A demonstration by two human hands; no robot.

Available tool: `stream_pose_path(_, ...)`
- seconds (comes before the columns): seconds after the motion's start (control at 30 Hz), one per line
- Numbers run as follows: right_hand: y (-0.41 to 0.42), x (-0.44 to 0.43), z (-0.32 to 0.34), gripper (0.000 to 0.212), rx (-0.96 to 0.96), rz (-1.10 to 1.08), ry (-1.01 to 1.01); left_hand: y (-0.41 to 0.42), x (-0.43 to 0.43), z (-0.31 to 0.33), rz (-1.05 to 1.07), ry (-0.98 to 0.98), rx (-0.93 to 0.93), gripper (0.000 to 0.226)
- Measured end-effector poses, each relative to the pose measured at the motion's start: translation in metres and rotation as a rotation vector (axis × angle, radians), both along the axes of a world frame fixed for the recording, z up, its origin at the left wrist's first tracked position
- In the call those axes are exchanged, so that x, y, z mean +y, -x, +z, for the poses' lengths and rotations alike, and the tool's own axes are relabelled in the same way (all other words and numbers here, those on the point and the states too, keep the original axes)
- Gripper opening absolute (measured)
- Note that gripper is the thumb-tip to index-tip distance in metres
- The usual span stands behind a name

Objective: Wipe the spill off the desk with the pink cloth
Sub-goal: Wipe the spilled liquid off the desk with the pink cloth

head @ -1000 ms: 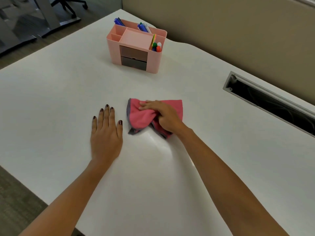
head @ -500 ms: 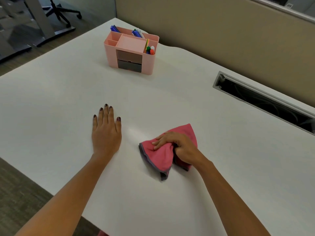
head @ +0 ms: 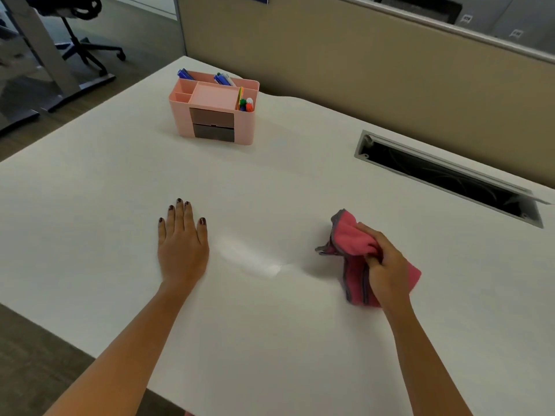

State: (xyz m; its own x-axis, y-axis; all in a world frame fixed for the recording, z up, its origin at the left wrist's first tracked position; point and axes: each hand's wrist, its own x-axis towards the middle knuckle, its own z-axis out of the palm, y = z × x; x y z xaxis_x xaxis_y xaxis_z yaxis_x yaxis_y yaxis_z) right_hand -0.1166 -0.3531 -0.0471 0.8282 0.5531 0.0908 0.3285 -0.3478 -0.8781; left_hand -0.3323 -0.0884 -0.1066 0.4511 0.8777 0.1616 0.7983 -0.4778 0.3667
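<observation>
The pink cloth (head: 350,240), edged in grey, is bunched up in my right hand (head: 386,265), which grips it over the right middle of the white desk (head: 270,340). A faint shiny streak (head: 249,256) lies on the desk between my two hands, left of the cloth and apart from it. My left hand (head: 182,243) rests flat on the desk, palm down, fingers nearly together, holding nothing.
A pink desk organiser (head: 213,111) with pens and two grey drawers stands at the back left. A long cable slot (head: 447,177) is cut into the desk at the right. A beige partition (head: 375,70) runs behind. The desk's front edge is near my left forearm.
My right hand has carried the cloth from beside my left hand rightward and toward me, away from the streak. My left hand has stayed flat in place.
</observation>
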Motion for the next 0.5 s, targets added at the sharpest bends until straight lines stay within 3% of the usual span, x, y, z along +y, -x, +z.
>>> stream_pose_path(0.17,0.007,0.002,-0.021,0.051,-0.145,-0.114,0.275,0.000,-0.001,0.002,-0.005,0.016,-0.003,0.053)
stream_pose_path(0.3,0.010,0.003,-0.030,0.063,-0.291,-0.064,0.477,0.000,-0.001,0.004,-0.008,0.026,-0.003,0.053)
stream_pose_path(0.4,0.012,0.007,-0.016,0.061,-0.132,-0.112,0.212,-0.005,0.000,0.011,0.008,0.123,-0.011,0.055)
stream_pose_path(0.5,0.012,0.021,-0.001,0.060,-0.101,-0.177,-0.005,-0.021,0.008,0.023,0.064,0.280,-0.031,0.051)
